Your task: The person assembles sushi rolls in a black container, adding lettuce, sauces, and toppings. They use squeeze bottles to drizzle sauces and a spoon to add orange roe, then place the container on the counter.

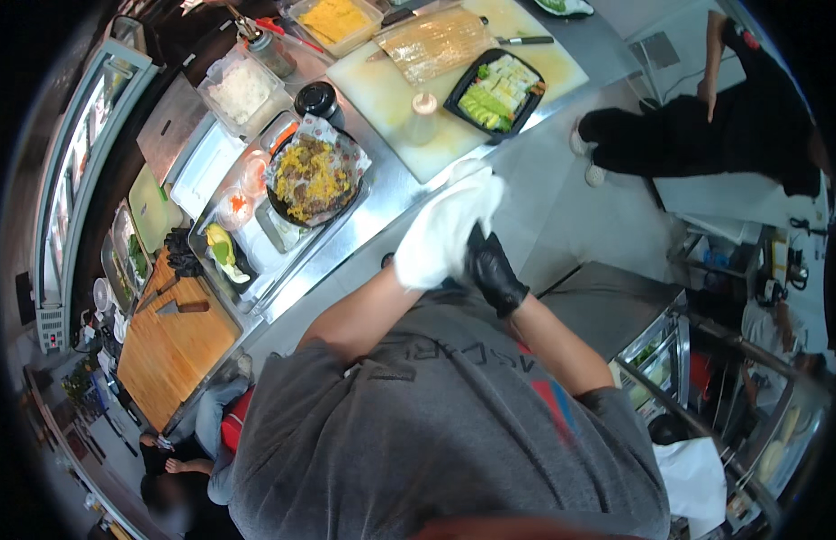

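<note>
Two hands together, left hand (pixel 440 243) wrapped in white cloth (pixel 454 220), black-gloved right hand (pixel 492 270) gripping it, black tray (pixel 493 90) holding sliced rolls.

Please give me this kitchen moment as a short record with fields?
left hand: wrapped in a white cloth
right hand: black glove, touching the cloth
nearest food: bowl of yellow rice on the steel counter
further off: black tray of sliced food on a white cutting board
left side: wooden board
</note>
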The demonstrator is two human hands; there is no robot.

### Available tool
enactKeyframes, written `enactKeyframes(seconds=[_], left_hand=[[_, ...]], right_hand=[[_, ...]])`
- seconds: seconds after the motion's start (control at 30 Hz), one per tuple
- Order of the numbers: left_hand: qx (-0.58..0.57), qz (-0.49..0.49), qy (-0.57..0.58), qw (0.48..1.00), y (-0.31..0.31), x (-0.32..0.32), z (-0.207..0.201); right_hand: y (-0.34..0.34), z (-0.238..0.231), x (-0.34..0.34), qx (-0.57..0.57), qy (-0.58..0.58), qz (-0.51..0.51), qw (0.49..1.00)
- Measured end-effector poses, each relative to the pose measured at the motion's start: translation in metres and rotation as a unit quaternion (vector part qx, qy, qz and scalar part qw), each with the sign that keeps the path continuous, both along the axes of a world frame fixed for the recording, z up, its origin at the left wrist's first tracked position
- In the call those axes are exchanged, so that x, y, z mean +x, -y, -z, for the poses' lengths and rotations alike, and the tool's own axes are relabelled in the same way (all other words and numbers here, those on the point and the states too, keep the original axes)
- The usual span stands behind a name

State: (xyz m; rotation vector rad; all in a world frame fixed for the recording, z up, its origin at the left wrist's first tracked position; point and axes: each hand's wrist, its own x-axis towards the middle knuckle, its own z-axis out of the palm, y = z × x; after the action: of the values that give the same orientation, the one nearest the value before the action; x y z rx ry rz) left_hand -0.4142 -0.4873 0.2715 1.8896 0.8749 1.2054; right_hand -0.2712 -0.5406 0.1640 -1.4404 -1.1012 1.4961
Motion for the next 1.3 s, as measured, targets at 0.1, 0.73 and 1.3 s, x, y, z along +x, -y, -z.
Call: enactKeyframes(seconds=[0.1, 0.73, 1.3], left_hand=[[-0.139, 0.014, 0.163, 0.977, -0.001, -0.036, -0.009], [-0.257, -0.232, 0.369, 0.863, -0.051, -0.044, 0.056], [-0.176, -0.003, 0.42, 0.89, -0.005, -0.057, 0.004]], right_hand=[[-0.053, -0.086, 0.012, -0.05, -0.035, -0.112, 0.992], [-0.154, -0.041, -0.049, 0.336, 0.254, -0.174, 0.89], [-0.067, -0.133, 0.007, -0.011, -0.129, -0.38, 0.916]])
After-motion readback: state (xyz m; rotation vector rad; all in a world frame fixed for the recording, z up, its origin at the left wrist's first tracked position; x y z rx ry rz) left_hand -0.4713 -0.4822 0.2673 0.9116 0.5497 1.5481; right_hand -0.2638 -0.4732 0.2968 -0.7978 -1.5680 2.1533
